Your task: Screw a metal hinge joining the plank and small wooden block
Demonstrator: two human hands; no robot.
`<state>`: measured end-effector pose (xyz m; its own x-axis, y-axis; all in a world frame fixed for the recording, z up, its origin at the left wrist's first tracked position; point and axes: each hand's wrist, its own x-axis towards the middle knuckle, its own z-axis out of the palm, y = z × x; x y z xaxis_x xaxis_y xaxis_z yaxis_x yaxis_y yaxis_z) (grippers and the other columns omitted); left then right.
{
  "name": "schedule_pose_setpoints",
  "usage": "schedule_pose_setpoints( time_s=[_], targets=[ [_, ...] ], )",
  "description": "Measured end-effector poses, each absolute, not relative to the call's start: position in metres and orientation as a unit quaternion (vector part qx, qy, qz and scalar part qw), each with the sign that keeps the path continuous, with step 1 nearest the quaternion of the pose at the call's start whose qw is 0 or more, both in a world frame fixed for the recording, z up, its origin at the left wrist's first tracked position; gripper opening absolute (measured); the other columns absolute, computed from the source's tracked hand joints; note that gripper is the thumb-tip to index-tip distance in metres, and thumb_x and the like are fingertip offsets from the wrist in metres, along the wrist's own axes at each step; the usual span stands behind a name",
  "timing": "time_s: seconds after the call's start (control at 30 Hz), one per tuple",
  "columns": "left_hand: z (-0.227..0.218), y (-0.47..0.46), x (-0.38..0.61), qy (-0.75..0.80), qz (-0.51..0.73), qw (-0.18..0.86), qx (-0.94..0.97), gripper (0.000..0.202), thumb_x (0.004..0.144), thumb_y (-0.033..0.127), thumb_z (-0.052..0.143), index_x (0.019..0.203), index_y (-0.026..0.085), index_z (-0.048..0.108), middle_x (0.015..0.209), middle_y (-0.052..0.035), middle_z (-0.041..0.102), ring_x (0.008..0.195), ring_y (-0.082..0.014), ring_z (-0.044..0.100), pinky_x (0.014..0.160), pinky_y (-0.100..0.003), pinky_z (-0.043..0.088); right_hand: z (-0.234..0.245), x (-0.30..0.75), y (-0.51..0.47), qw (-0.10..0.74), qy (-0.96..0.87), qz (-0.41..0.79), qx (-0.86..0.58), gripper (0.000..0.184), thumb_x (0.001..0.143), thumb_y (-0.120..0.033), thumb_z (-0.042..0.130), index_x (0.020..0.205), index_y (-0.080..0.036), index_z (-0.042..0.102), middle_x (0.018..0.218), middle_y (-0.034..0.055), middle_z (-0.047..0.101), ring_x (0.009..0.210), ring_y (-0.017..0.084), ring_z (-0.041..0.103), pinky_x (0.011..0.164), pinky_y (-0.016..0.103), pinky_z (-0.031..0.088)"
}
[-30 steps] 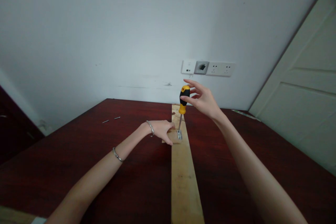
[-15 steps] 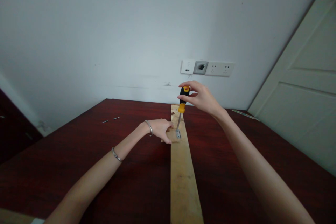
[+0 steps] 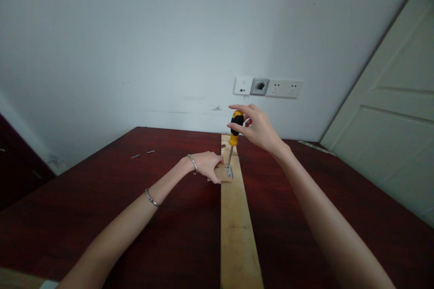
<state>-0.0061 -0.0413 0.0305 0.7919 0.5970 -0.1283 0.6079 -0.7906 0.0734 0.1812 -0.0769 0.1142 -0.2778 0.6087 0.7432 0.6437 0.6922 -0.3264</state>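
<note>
My right hand [image 3: 260, 127] grips a yellow and black screwdriver [image 3: 237, 125] by its handle, with the index finger lifted off near the top. The shaft slants slightly, and its tip meets a small metal bracket [image 3: 229, 172]. This bracket sits on a long pale wooden board [image 3: 239, 230], beside a small flat piece of wood [image 3: 223, 174] that lies across the board's left edge. Around that small piece, my left hand [image 3: 207, 164] is closed, thumb on the near side and fingers on the far side. Any screw under the tip is too small to make out.
The board lies lengthwise on a dark red table [image 3: 176, 239]. Two thin metal screws or nails [image 3: 135, 156] lie at the left. Behind is a white wall with sockets [image 3: 284, 89]. A white panelled door [image 3: 400, 99] stands at the right, near a flat strip [image 3: 315, 148].
My right hand has shifted slightly left on the screwdriver handle, and its index finger has straightened. The left hand holds its place on the small wooden piece.
</note>
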Motion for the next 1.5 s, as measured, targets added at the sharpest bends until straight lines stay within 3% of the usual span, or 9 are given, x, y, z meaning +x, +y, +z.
schedule_pose_setpoints(
  time_s=[0.17,0.37,0.47,0.67,0.9,1.03,1.2,1.37,1.5],
  targets=[
    [0.030,-0.040,-0.006,0.319,-0.047,0.059,0.945,0.056,0.059,0.051,0.071,0.100,0.016,0.057,0.081,-0.0038,0.067,0.065,-0.0179,0.059,0.054,-0.024,0.037,0.110,0.178,-0.077,0.474,-0.807,0.022,-0.351,0.047,0.076,-0.021,0.057,0.122,-0.025,0.054,0.109,0.0072,0.058,0.096,0.021,0.057,0.077,0.036,0.053],
    [0.029,-0.039,-0.006,0.325,-0.051,0.062,0.942,0.054,0.058,0.052,0.071,0.096,0.016,0.057,0.085,-0.0043,0.067,0.068,-0.0181,0.060,0.057,-0.024,0.039,0.106,0.174,-0.079,0.480,-0.786,-0.004,-0.390,0.042,0.076,-0.029,0.061,0.117,-0.023,0.058,0.098,0.0073,0.055,0.079,0.017,0.056,0.070,0.035,0.055],
    [0.030,-0.039,-0.006,0.327,-0.052,0.070,0.941,0.055,0.059,0.051,0.071,0.099,0.017,0.057,0.084,-0.0037,0.067,0.068,-0.0179,0.061,0.058,-0.024,0.039,0.106,0.173,-0.079,0.487,-0.788,0.014,-0.376,0.048,0.075,-0.020,0.056,0.123,-0.024,0.053,0.101,0.0073,0.057,0.087,0.019,0.057,0.074,0.036,0.055],
    [0.032,-0.040,-0.006,0.331,-0.051,0.067,0.940,0.056,0.058,0.052,0.071,0.099,0.016,0.057,0.085,-0.0046,0.067,0.070,-0.0194,0.061,0.057,-0.025,0.039,0.102,0.174,-0.078,0.487,-0.779,-0.017,-0.395,0.040,0.076,-0.032,0.061,0.116,-0.025,0.058,0.102,0.0080,0.053,0.080,0.018,0.054,0.071,0.037,0.054],
    [0.032,-0.041,-0.005,0.327,-0.054,0.063,0.941,0.056,0.059,0.050,0.071,0.101,0.016,0.057,0.084,-0.0042,0.068,0.069,-0.0192,0.062,0.059,-0.025,0.040,0.098,0.170,-0.078,0.505,-0.782,0.018,-0.365,0.050,0.075,-0.022,0.057,0.124,-0.025,0.051,0.109,0.0085,0.055,0.096,0.021,0.054,0.078,0.038,0.053],
    [0.031,-0.039,-0.005,0.333,-0.056,0.065,0.939,0.057,0.059,0.051,0.072,0.102,0.016,0.057,0.085,-0.0041,0.068,0.070,-0.0193,0.062,0.058,-0.025,0.039,0.096,0.168,-0.077,0.520,-0.763,-0.008,-0.383,0.045,0.075,-0.028,0.061,0.119,-0.023,0.056,0.103,0.0091,0.053,0.087,0.020,0.054,0.071,0.035,0.054],
    [0.029,-0.037,-0.007,0.323,-0.048,0.067,0.943,0.058,0.059,0.052,0.071,0.101,0.016,0.057,0.084,-0.0039,0.067,0.069,-0.0194,0.062,0.056,-0.025,0.039,0.095,0.168,-0.076,0.530,-0.763,0.026,-0.370,0.050,0.075,-0.018,0.054,0.124,-0.025,0.050,0.110,0.0078,0.057,0.090,0.019,0.056,0.076,0.037,0.053],
    [0.030,-0.037,-0.005,0.322,-0.058,0.067,0.943,0.059,0.060,0.053,0.070,0.103,0.015,0.058,0.083,-0.0043,0.067,0.069,-0.0199,0.061,0.056,-0.026,0.039,0.092,0.169,-0.077,0.522,-0.757,0.003,-0.394,0.045,0.075,-0.030,0.061,0.119,-0.026,0.056,0.105,0.0082,0.054,0.084,0.019,0.056,0.070,0.036,0.055],
    [0.031,-0.039,-0.004,0.329,-0.064,0.059,0.940,0.061,0.059,0.052,0.071,0.106,0.015,0.057,0.086,-0.0047,0.067,0.072,-0.0201,0.061,0.059,-0.025,0.039,0.090,0.169,-0.076,0.527,-0.764,0.030,-0.372,0.050,0.077,-0.021,0.055,0.127,-0.027,0.049,0.111,0.0069,0.056,0.082,0.017,0.057,0.074,0.036,0.054]
  ],
)
